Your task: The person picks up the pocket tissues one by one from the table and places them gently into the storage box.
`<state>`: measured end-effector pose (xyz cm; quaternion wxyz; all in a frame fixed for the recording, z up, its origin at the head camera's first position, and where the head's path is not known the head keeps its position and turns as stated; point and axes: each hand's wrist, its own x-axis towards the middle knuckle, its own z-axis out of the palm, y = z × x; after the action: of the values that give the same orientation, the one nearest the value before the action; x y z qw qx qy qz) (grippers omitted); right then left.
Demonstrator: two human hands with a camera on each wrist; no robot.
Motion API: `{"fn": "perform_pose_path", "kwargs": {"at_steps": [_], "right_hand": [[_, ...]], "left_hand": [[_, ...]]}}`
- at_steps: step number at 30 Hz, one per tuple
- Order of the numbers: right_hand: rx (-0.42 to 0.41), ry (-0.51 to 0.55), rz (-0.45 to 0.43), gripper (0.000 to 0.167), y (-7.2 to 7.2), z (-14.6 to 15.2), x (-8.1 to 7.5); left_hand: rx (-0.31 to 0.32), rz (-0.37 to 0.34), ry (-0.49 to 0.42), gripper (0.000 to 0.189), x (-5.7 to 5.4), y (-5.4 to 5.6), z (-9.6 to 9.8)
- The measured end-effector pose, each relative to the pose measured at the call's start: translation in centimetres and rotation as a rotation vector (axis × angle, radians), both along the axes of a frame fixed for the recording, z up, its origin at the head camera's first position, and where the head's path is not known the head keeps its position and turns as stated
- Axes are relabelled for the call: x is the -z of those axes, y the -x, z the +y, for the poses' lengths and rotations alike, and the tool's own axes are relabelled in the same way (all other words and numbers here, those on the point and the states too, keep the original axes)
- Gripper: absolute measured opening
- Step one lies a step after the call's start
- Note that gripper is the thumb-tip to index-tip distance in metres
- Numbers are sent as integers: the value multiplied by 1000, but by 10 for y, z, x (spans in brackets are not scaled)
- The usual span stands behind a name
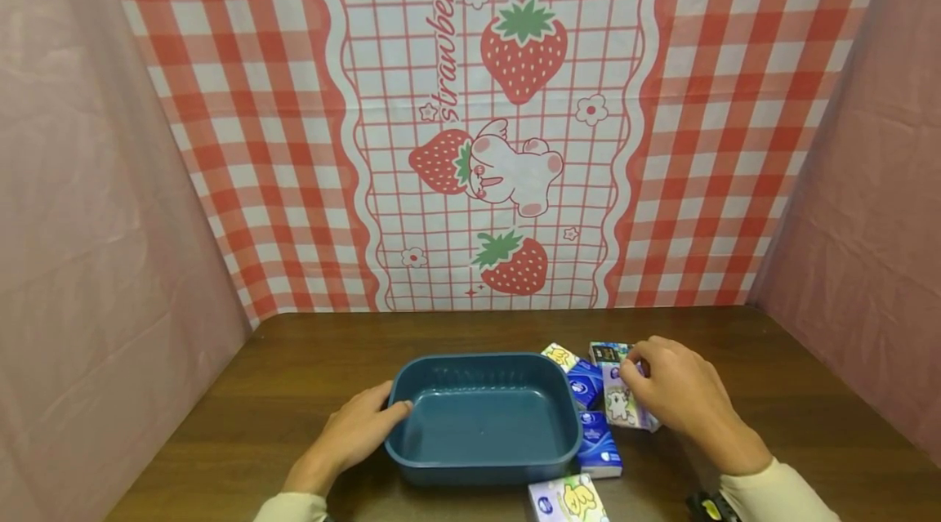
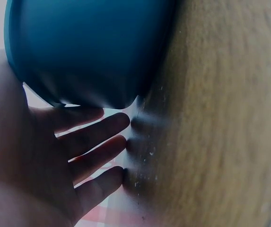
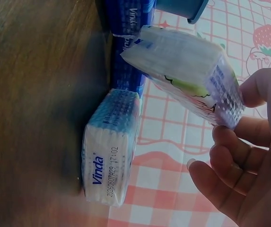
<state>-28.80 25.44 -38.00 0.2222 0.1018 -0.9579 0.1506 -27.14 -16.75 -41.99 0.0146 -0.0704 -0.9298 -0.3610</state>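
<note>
A dark teal rectangular tub [image 1: 481,424] sits on the table with its inside bare. At its left end my left hand [image 1: 360,428] holds the rim, thumb over the edge and fingers outside; the left wrist view shows those fingers [image 2: 97,146] spread below the tub wall. My right hand [image 1: 680,387] pinches a lilac cartoon tissue pack [image 1: 620,403] by one end. In the right wrist view that pack [image 3: 178,66] is tilted, raised over other packs. Below it lies a Vinda tissue pack [image 3: 108,161]. Part of the held pack is hidden by the hand in the head view.
Against the tub's right side lie a blue tissue pack [image 1: 599,444] and another blue one [image 1: 584,383], with a yellow-printed pack [image 1: 561,356] behind. A dark-labelled pack [image 1: 606,352] is farther back. One yellow-and-lilac pack [image 1: 566,497] lies in front. A checked strawberry cloth [image 1: 470,220] hangs behind the table.
</note>
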Motion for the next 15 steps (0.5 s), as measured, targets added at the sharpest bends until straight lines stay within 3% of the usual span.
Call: {"fn": "perform_pose_path", "kwargs": {"at_steps": [15], "right_hand": [[2, 10, 19, 14, -1, -1, 0]], "left_hand": [[3, 2, -1, 39, 2, 1, 0]]}}
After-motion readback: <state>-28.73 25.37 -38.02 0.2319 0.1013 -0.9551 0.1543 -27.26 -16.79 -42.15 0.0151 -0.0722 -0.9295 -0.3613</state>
